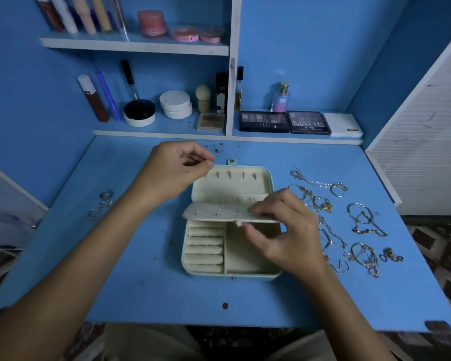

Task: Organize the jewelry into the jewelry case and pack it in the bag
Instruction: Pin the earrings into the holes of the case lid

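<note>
An open cream jewelry case [232, 230] lies mid-desk. Its earring flap [219, 213] is pinched at the edge by the right hand [284, 230]. The left hand [175, 170] hovers, fingertips pinched; anything held cannot be told. The flap is best steadied while studs are pushed through.

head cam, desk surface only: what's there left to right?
rings → left hand → jewelry case → right hand → chains and bracelets
</note>
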The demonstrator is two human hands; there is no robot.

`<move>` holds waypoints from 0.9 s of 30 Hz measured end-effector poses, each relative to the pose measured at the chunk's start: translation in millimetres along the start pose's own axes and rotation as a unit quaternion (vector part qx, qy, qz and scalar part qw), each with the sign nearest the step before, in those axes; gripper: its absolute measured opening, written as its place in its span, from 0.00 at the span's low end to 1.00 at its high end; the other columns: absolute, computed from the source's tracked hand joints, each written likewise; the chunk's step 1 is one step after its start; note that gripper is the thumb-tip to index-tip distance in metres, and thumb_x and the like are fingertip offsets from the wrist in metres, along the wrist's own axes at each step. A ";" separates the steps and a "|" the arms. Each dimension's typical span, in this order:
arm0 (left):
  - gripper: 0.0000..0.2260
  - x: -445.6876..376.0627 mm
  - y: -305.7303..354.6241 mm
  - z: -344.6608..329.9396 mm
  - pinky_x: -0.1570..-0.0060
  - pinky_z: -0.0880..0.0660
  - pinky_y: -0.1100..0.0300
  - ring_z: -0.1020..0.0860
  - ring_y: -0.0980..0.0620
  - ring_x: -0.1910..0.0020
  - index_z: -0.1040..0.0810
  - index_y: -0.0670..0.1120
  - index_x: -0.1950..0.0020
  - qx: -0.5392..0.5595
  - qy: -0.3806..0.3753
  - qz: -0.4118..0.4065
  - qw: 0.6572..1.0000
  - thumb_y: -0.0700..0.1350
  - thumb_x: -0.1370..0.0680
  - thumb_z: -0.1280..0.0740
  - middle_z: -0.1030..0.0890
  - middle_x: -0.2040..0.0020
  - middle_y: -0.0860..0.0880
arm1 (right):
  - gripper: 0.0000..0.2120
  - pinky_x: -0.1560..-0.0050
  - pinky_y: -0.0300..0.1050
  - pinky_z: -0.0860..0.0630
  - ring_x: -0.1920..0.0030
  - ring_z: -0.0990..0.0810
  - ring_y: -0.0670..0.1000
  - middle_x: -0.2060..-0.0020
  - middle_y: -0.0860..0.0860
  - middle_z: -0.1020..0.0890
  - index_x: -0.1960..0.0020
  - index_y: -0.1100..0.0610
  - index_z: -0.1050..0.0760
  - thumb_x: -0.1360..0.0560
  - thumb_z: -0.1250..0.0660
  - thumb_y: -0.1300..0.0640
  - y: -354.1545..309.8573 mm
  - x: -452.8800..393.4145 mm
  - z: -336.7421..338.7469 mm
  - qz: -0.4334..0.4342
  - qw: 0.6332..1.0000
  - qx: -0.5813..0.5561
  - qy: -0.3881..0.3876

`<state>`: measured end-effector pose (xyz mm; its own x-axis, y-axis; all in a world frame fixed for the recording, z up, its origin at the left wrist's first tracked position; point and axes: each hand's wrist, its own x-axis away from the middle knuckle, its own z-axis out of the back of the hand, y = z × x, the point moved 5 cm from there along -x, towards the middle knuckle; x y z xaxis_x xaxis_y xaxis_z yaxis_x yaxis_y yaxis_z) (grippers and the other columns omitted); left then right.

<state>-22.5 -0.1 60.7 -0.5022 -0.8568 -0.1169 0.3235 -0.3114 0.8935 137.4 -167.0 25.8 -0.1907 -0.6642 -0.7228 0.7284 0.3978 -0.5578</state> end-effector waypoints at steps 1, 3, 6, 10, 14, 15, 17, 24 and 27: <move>0.04 2.9 1.4 -2.0 0.54 0.23 0.67 0.17 0.56 0.58 0.16 0.51 0.56 0.000 -0.013 -0.003 1.000 0.41 0.25 0.26 0.15 0.60 0.54 | 0.08 0.61 0.39 0.24 0.61 0.22 0.47 0.62 0.51 0.21 0.58 0.61 0.17 0.30 0.24 0.56 -0.4 1.7 -0.5 0.003 1.000 0.002 -0.002; 0.03 8.9 5.2 -5.2 0.53 0.23 0.67 0.17 0.57 0.58 0.17 0.51 0.54 -0.012 -0.042 -0.011 0.999 0.43 0.24 0.27 0.15 0.60 0.54 | 0.06 0.60 0.37 0.27 0.62 0.21 0.49 0.62 0.51 0.20 0.59 0.61 0.17 0.31 0.23 0.59 -1.6 4.8 -1.6 0.013 1.000 0.007 -0.005; 0.02 15.8 11.7 -8.9 0.51 0.22 0.64 0.17 0.57 0.58 0.17 0.51 0.54 -0.036 -0.095 -0.021 0.995 0.44 0.24 0.28 0.15 0.59 0.54 | 0.05 0.59 0.36 0.28 0.62 0.21 0.51 0.63 0.51 0.19 0.60 0.61 0.17 0.31 0.22 0.60 -1.6 8.0 -2.3 0.023 1.000 0.008 -0.007; 0.01 22.3 17.6 -12.7 0.49 0.19 0.53 0.17 0.53 0.58 0.16 0.52 0.55 -0.073 -0.153 -0.029 0.985 0.46 0.25 0.27 0.15 0.59 0.51 | 0.06 0.59 0.43 0.25 0.62 0.20 0.53 0.63 0.51 0.18 0.62 0.60 0.17 0.32 0.21 0.59 0.6 10.2 -3.8 0.027 1.000 0.008 -0.012; 0.02 28.7 22.3 -19.5 0.45 0.21 0.52 0.17 0.56 0.55 0.16 0.53 0.54 -0.099 -0.216 -0.032 0.971 0.45 0.25 0.27 0.15 0.57 0.57 | 0.08 0.57 0.43 0.24 0.60 0.19 0.52 0.63 0.52 0.18 0.61 0.60 0.17 0.29 0.24 0.56 1.6 11.0 -4.1 0.028 1.000 0.006 -0.013; 0.03 29.8 22.9 -21.0 0.45 0.21 0.52 0.17 0.57 0.54 0.16 0.53 0.53 -0.109 -0.230 -0.032 0.967 0.45 0.25 0.27 0.15 0.56 0.57 | 0.08 0.57 0.43 0.24 0.60 0.19 0.52 0.63 0.52 0.18 0.61 0.60 0.17 0.29 0.24 0.55 1.9 11.2 -4.1 0.026 1.000 0.007 -0.014; 0.05 31.8 25.2 -23.7 0.45 0.22 0.54 0.18 0.58 0.54 0.16 0.54 0.53 -0.119 -0.250 -0.035 0.960 0.44 0.24 0.28 0.15 0.56 0.57 | 0.08 0.56 0.42 0.25 0.60 0.20 0.52 0.63 0.52 0.18 0.61 0.60 0.17 0.29 0.24 0.55 2.5 11.6 -4.1 0.024 1.000 0.008 -0.016; 0.02 36.2 32.1 -32.9 0.59 0.26 0.63 0.21 0.60 0.56 0.15 0.52 0.53 -0.133 -0.305 -0.061 0.941 0.46 0.24 0.27 0.16 0.56 0.60 | 0.08 0.56 0.40 0.25 0.60 0.20 0.51 0.63 0.51 0.18 0.61 0.60 0.17 0.29 0.23 0.55 3.5 11.6 -4.9 0.017 1.000 0.009 -0.018; 0.02 38.1 32.7 -36.2 0.61 0.31 0.70 0.21 0.61 0.57 0.15 0.52 0.53 -0.137 -0.318 -0.069 0.936 0.47 0.24 0.27 0.17 0.57 0.60 | 0.09 0.56 0.41 0.25 0.60 0.20 0.51 0.62 0.52 0.18 0.61 0.60 0.17 0.28 0.24 0.53 3.1 11.4 -4.7 0.015 1.000 0.009 -0.016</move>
<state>-2.0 -57.8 69.8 -0.9018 -0.4104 0.1356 0.3698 -0.5703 0.7335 134.4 -170.4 14.0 -0.1470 -0.6719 -0.7259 0.7449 0.4076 -0.5282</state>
